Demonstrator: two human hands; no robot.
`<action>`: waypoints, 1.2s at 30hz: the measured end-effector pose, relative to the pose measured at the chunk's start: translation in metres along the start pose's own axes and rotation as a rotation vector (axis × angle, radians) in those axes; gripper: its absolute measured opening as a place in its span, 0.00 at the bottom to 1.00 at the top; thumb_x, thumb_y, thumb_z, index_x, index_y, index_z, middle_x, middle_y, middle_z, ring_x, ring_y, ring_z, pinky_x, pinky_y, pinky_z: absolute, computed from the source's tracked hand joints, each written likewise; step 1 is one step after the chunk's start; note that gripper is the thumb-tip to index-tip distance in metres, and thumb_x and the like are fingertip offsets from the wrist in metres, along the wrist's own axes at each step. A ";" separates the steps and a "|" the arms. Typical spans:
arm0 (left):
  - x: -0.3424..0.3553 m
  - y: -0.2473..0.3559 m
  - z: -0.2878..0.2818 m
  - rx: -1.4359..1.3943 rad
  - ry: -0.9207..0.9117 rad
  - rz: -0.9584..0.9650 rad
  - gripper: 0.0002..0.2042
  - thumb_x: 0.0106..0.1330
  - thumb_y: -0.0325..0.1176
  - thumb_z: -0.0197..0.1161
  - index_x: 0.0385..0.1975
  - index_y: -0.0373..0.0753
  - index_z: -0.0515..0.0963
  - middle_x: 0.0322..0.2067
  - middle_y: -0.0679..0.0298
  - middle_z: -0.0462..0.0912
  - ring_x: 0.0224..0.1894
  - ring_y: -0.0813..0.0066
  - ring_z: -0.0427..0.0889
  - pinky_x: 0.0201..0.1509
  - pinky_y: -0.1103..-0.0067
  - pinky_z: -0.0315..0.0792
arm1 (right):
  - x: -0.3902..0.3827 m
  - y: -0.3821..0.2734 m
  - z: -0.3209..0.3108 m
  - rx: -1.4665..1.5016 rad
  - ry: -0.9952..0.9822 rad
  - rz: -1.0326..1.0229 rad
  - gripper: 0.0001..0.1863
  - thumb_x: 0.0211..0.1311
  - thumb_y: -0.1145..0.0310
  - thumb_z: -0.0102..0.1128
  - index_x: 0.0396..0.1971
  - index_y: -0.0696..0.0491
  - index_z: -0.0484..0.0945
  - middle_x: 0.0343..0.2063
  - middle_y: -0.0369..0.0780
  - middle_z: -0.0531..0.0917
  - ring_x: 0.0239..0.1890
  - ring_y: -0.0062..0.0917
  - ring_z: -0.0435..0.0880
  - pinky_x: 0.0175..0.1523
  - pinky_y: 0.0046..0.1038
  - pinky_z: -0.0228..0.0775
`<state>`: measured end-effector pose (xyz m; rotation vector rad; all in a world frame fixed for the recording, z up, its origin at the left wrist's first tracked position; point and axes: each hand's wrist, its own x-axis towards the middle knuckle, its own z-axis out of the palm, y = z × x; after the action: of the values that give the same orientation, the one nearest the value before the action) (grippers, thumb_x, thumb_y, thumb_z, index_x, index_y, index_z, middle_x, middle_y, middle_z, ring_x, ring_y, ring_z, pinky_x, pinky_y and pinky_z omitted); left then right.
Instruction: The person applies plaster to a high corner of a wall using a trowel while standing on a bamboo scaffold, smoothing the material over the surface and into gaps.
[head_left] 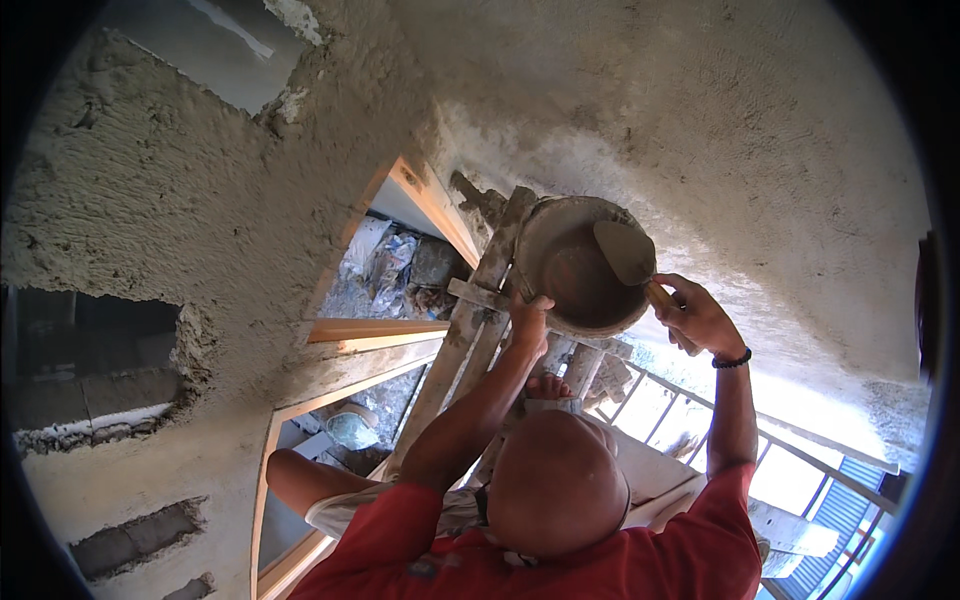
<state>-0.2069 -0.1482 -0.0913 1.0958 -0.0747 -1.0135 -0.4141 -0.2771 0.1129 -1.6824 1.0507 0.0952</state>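
Observation:
A round, mortar-stained bucket [548,240] sits on rough wooden planks, its mouth facing up with a thin grey-brown residue inside. My left hand [530,322] grips its near left rim, thumb over the edge and the other fingers partly hidden. On the right, my right hand [690,315] is closed around the wooden handle of a trowel [625,252]. The trowel's rounded, mortar-coated blade is over the right part of the bucket's mouth. Whether the blade touches the bucket's wall I cannot tell. A dark beaded bracelet circles my right wrist.
Mortar-crusted planks [455,365] form a scaffold under the bucket. At left, a rough plastered wall [240,220] has recessed openings and a light wooden frame [385,335]. Through the frame, bags and debris [385,260] show below. Metal railings [655,415] stand at right, beside a smoother plastered surface [760,150].

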 end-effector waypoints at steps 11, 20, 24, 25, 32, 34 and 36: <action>-0.019 0.033 -0.006 0.168 0.028 -0.272 0.37 0.60 0.45 0.64 0.64 0.42 0.52 0.57 0.55 0.65 0.47 0.62 0.75 0.42 0.63 0.78 | 0.030 0.001 -0.002 0.019 -0.124 -0.061 0.28 0.57 0.75 0.54 0.59 0.56 0.63 0.24 0.39 0.79 0.20 0.22 0.80 0.24 0.25 0.74; -0.054 0.069 -0.059 0.387 0.228 -0.232 0.37 0.62 0.45 0.62 0.66 0.39 0.50 0.59 0.52 0.64 0.31 0.68 0.79 0.35 0.72 0.80 | 0.059 -0.031 -0.002 -0.207 -0.210 0.078 0.25 0.64 0.62 0.54 0.58 0.56 0.65 0.21 0.38 0.77 0.18 0.20 0.77 0.23 0.23 0.71; -0.092 0.121 -0.077 0.346 0.199 -0.177 0.34 0.63 0.40 0.61 0.66 0.39 0.53 0.58 0.51 0.65 0.35 0.71 0.78 0.37 0.77 0.79 | 0.067 -0.057 -0.007 -0.457 -0.210 0.096 0.25 0.64 0.56 0.53 0.53 0.59 0.70 0.17 0.38 0.75 0.14 0.18 0.72 0.19 0.24 0.66; -0.105 0.138 -0.080 0.362 0.213 -0.144 0.34 0.63 0.39 0.61 0.66 0.39 0.53 0.58 0.51 0.65 0.37 0.71 0.78 0.39 0.76 0.78 | 0.076 -0.054 -0.006 -0.451 -0.199 0.066 0.22 0.64 0.55 0.54 0.48 0.59 0.74 0.16 0.38 0.75 0.13 0.17 0.71 0.20 0.25 0.65; -0.212 0.246 -0.109 0.525 0.348 0.301 0.27 0.67 0.30 0.56 0.64 0.33 0.56 0.57 0.49 0.67 0.42 0.73 0.77 0.45 0.77 0.76 | 0.127 -0.079 -0.005 -0.676 -0.312 -0.095 0.16 0.58 0.55 0.60 0.31 0.54 0.77 0.17 0.38 0.78 0.15 0.19 0.76 0.21 0.26 0.68; -0.238 0.275 -0.110 0.546 0.396 0.432 0.26 0.67 0.28 0.56 0.63 0.33 0.57 0.56 0.51 0.68 0.42 0.74 0.77 0.46 0.77 0.75 | 0.129 -0.074 -0.009 -0.713 -0.321 -0.055 0.14 0.56 0.58 0.61 0.35 0.54 0.76 0.21 0.41 0.78 0.19 0.22 0.77 0.23 0.27 0.70; -0.266 0.303 -0.108 0.540 0.523 0.555 0.26 0.66 0.28 0.56 0.63 0.33 0.57 0.56 0.52 0.68 0.43 0.75 0.76 0.46 0.78 0.75 | 0.148 -0.070 -0.006 -0.777 -0.344 0.009 0.15 0.55 0.61 0.62 0.38 0.54 0.76 0.26 0.43 0.78 0.22 0.25 0.78 0.24 0.29 0.71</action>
<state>-0.1093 0.1401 0.1942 1.6829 -0.2237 -0.1830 -0.2798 -0.3680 0.0872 -2.2357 0.7964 0.8592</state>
